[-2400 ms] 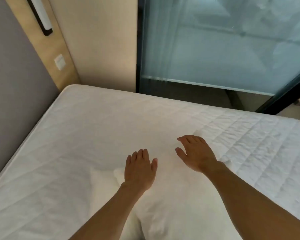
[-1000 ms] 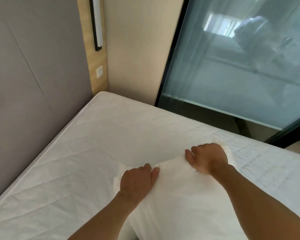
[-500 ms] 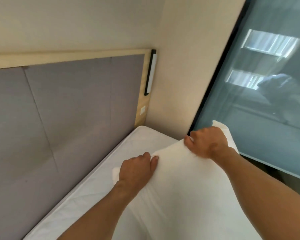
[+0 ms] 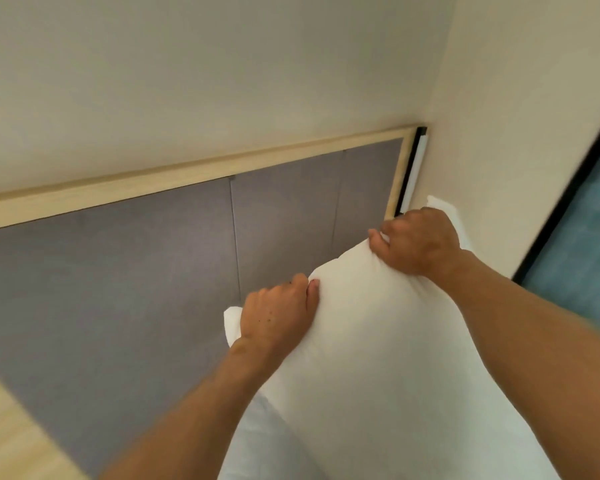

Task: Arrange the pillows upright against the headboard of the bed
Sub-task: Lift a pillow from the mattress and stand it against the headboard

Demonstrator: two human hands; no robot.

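A white pillow is held up in the air in front of the grey padded headboard. My left hand grips the pillow's upper edge near its left corner. My right hand grips the same edge near the right corner, which pokes out behind the fingers. The pillow hangs tilted, right side higher. A second white shape shows under the pillow at the bottom; I cannot tell whether it is another pillow or the mattress.
The headboard has a light wooden frame with a slim wall lamp at its right end. A cream wall forms the corner at right, beside a dark-framed glass panel. A wooden surface shows at lower left.
Both hands went from lying flat on the pillow to gripping its edge, then lifted it off the bed toward the headboard. The view has swung up and left, so the mattress is out of sight.
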